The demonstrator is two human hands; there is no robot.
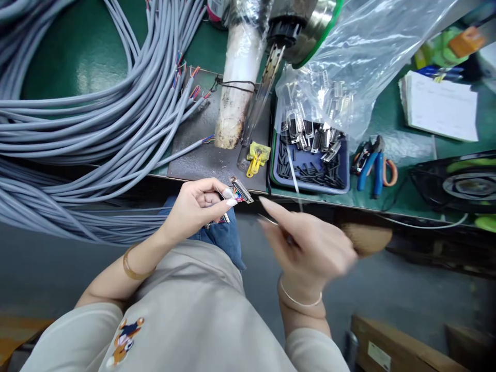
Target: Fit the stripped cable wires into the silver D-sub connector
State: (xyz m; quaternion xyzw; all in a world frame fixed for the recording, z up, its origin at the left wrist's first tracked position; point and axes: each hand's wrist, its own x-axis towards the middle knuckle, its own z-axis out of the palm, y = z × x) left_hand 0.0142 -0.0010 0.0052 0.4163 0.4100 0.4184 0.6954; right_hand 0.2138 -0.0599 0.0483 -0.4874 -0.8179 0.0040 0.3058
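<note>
From the head view, our left hand [199, 202] pinches a metal connector [241, 190] between thumb and fingers, just off the near edge of the green table [91, 72]. Coloured wires [237, 195] run from the connector's back to our fingertips. Just below that hand we see a second connector [220, 220], partly hidden, near our blue jeans [227, 243].

Our right hand [310, 240] is to the right of the held connector, apart from it and blurred. Its thumb and forefinger point left with a gap between them; a thin curved line shows there, but we cannot tell whether the hand grips anything.

On the table to our left, we have a large heap of grey cables [112, 124] with stripped, coloured ends. Some of these ends lie over a dark board [189, 157], where a yellow clip [253, 163] sits near a white wrapped tube [240, 88]. To the right, a blue tray [343, 184] holds more connectors [298, 135] and short black sleeves [312, 174], with a clear plastic bag [387, 46] partly over it. Blue-handled cutters [377, 173] lie just beside the tray.
</note>
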